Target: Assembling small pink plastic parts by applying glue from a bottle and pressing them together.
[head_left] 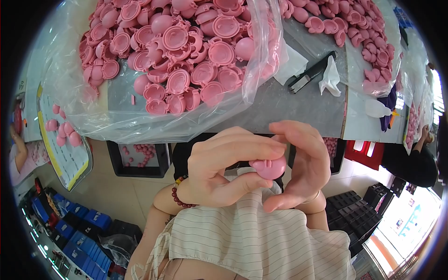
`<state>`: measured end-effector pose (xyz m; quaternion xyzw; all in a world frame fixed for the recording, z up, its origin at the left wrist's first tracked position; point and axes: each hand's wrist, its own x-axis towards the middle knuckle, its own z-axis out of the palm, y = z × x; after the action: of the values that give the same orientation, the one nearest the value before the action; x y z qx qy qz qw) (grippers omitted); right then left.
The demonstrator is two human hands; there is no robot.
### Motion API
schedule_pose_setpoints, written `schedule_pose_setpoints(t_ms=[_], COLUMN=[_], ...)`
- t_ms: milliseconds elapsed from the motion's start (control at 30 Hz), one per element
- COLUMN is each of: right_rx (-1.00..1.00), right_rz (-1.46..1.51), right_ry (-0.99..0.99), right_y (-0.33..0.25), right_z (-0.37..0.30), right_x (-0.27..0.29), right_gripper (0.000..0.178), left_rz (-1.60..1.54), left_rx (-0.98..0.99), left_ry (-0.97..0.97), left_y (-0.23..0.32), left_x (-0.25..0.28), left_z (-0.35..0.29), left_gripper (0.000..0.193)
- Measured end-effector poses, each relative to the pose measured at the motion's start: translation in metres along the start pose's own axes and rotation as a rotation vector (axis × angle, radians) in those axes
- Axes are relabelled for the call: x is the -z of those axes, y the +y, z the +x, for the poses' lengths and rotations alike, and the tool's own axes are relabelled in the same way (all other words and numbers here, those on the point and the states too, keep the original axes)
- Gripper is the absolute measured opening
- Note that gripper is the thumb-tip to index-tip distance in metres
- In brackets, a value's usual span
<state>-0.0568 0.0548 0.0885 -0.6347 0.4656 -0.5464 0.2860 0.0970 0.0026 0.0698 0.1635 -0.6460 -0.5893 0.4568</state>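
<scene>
A small pink rounded plastic shell (271,168) with a little tab at its edge is pinched between the thumb and fingers of my left hand (224,168), in front of my body. Curved around its right side is my right hand (305,163), thumb and fingers spread apart, with a gap between its palm and the shell. Beyond my hands, a big heap of pink plastic shells (177,37) lies on a clear plastic bag (186,123) on the grey table (298,109). Many of those shells are open cups with hinge tabs.
A black tool (311,72) and crumpled white tissue (330,78) lie right of the heap. More pink pieces (340,18) are farther right. At left, a yellow-edged sheet (70,163) holds several pink balls. Below the table edge stands a black bin (119,163). Other people work at both sides.
</scene>
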Motion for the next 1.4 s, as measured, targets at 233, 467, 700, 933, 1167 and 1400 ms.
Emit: schedule_pose_setpoints(t_ms=[233,467,700,933,1167,1400], right_rx=[0.285,0.182,0.236,0.219,0.207,0.209], right_rz=[-0.174,-0.103,-0.149,-0.238,-0.238,-0.244], right_ry=[-0.082,-0.01,0.03,-0.005,-0.017,-0.014], right_y=[0.011,0.006,0.007,0.01,0.009,0.009], right_z=[0.009,0.006,0.006,0.001,-0.001,0.001], right_x=[-0.001,0.004,0.004,0.006,0.01,0.008], right_gripper=[0.052,0.04,0.048,0.054,0.055,0.056], left_rz=[-0.737,-0.686,-0.7,-0.662,-0.643,-0.594], left_rx=[0.553,0.496,0.513,0.5,0.591,0.649], left_ry=[-0.148,-0.237,-0.225,-0.287,-0.314,-0.345], left_y=[0.004,-0.004,-0.006,-0.006,-0.004,-0.005], left_x=[-0.001,-0.009,-0.012,-0.011,-0.012,-0.009], left_z=[-0.004,-0.003,-0.006,-0.004,-0.003,-0.002], left_gripper=[0.037,0.039,0.04,0.04,0.056,0.073])
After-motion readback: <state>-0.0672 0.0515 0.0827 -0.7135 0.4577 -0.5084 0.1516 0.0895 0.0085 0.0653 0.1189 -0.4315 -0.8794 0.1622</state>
